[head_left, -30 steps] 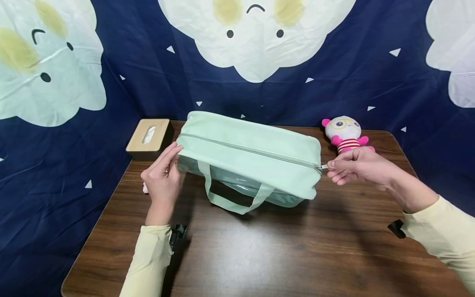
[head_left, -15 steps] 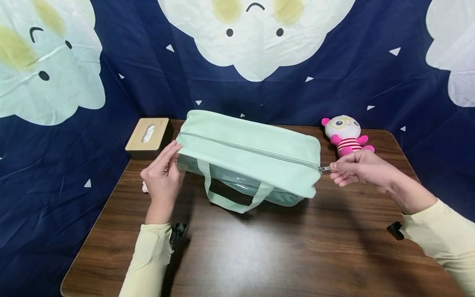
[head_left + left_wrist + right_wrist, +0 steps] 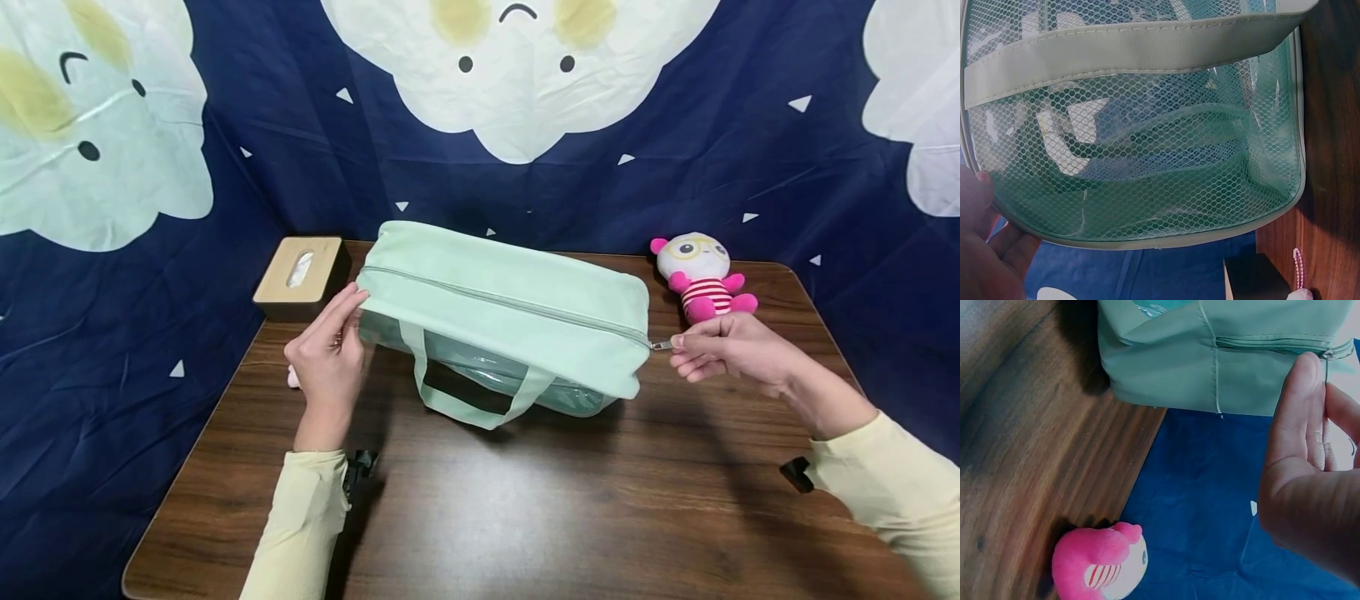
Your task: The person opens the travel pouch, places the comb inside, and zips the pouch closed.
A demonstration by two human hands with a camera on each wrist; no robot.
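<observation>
A pale green bag (image 3: 510,283) with a mesh-patterned clear side (image 3: 1166,162) stands on the wooden table, its top facing up. Along that top runs a zipper (image 3: 480,297), closed over the length I can see. My left hand (image 3: 328,354) grips the bag's upper left corner between fingers and thumb. At the opposite end, my right hand (image 3: 731,352) pinches the metal zipper pull (image 3: 662,345) between thumb and forefinger. The slider sits at the bag's right edge. One strap handle (image 3: 465,412) hangs down the near side.
A wood-topped tissue box (image 3: 296,271) stands behind my left hand. A pink and white plush toy (image 3: 705,287) sits at the back right, just beyond my right hand. Left of the bag lies a small pale object (image 3: 292,377), mostly hidden. A dark blue cloth (image 3: 270,167) hangs around the table.
My right hand has shifted slightly right and toward me, drawing the zipper slider a little way to the bag's right edge. The left hand keeps its place on the corner.
</observation>
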